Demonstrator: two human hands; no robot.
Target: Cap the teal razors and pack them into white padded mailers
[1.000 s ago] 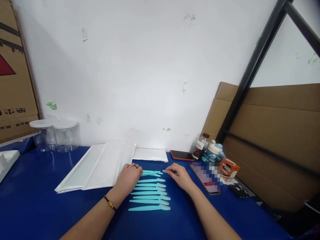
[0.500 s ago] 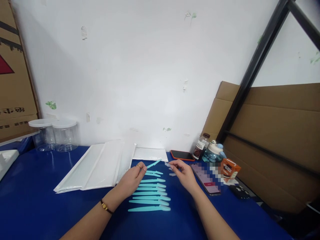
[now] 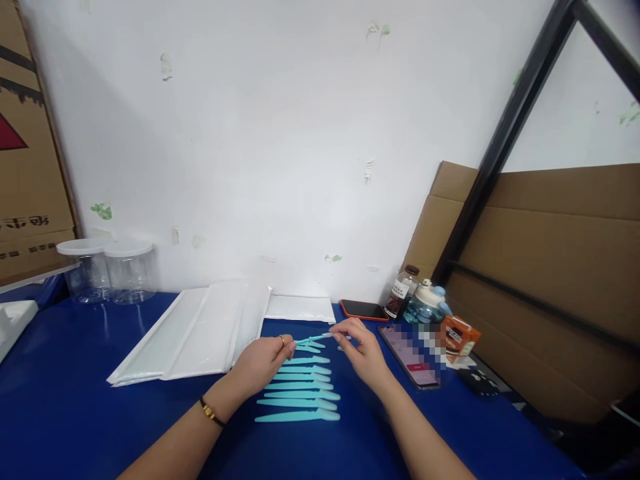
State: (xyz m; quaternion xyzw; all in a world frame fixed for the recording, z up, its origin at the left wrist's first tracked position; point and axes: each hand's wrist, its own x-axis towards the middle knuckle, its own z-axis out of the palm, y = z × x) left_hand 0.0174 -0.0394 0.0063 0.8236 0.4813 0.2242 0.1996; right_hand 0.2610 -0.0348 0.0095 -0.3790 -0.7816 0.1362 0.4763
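My left hand [image 3: 267, 360] is closed around the handle of a turquoise eyebrow razor [image 3: 313, 339], held just above the table with its blade end to the right. My right hand [image 3: 363, 347] pinches a small clear cap [image 3: 327, 335], which meets the razor's blade end. How far the cap covers the blade is too small to make out. Below the hands several more turquoise razors [image 3: 298, 417] lie in a column on the blue table, blade ends to the right. Another small clear cap [image 3: 341, 347] lies partly hidden by my right fingers.
White padded envelopes [image 3: 200, 333] lie to the left, with a white packet [image 3: 300, 309] at the wall. Two clear jars [image 3: 131, 273] stand back left. On the right are an orange-edged phone [image 3: 364, 310], another phone [image 3: 410, 360], a bottle [image 3: 400, 293], a jug [image 3: 425, 307] and an orange box [image 3: 457, 339].
The held razor has swung down towards level, and my hands have come closer together. The cap in my right fingers now meets the razor's blade end; before, they were apart.
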